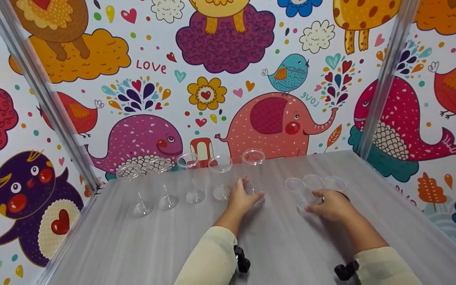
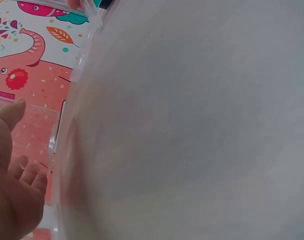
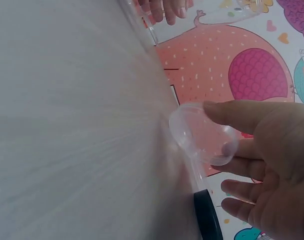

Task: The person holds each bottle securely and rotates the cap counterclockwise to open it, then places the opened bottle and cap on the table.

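Note:
Five tall clear plastic cups stand in a row across the table's back left. My left hand is beside the rightmost tall cup, thumb and fingers spread; in the left wrist view its clear wall shows beyond the fingers. At the right, three short clear cups stand close together. My right hand holds the leftmost short cup between thumb and fingers, and its round wall shows in the right wrist view. The other short cups are partly hidden behind that hand.
A black round piece lies on the table by the short cups, mostly behind my right hand in the head view. The grey table ends at a wall printed with cartoon animals. Metal posts rise at both back corners.

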Demonstrator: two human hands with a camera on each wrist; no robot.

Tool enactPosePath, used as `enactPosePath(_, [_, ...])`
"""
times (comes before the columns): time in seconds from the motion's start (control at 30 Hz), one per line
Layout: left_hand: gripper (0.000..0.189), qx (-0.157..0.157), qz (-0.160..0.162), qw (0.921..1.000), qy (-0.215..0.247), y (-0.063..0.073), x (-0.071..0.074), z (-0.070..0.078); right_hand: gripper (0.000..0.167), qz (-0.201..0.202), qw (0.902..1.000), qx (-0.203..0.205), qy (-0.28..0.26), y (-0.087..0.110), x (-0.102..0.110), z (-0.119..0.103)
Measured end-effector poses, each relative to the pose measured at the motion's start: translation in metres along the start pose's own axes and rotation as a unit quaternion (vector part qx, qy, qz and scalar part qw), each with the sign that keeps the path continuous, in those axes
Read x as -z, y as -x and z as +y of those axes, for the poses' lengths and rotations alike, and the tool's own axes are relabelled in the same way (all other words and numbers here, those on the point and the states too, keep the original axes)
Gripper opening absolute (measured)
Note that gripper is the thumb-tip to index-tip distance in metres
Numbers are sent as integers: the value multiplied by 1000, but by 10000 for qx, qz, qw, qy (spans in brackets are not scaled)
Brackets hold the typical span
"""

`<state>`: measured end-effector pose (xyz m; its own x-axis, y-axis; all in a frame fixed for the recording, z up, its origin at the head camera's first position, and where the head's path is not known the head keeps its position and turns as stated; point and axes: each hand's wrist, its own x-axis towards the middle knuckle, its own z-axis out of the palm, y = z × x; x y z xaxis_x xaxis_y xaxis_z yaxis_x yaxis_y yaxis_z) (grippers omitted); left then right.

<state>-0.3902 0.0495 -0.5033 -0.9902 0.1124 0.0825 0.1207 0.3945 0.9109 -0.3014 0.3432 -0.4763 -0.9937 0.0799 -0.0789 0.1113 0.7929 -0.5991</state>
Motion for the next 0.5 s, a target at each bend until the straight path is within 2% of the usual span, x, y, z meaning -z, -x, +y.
enactPosePath(0.13, [84,223,21,9997,30,-6,-3,-4,85,-65,9994,66,331,-2,-4,3])
enactPosePath(0.5, [88,246,-85,9997,1,-15,-10,-10,70,91,9954,543,786,-5,-10,12])
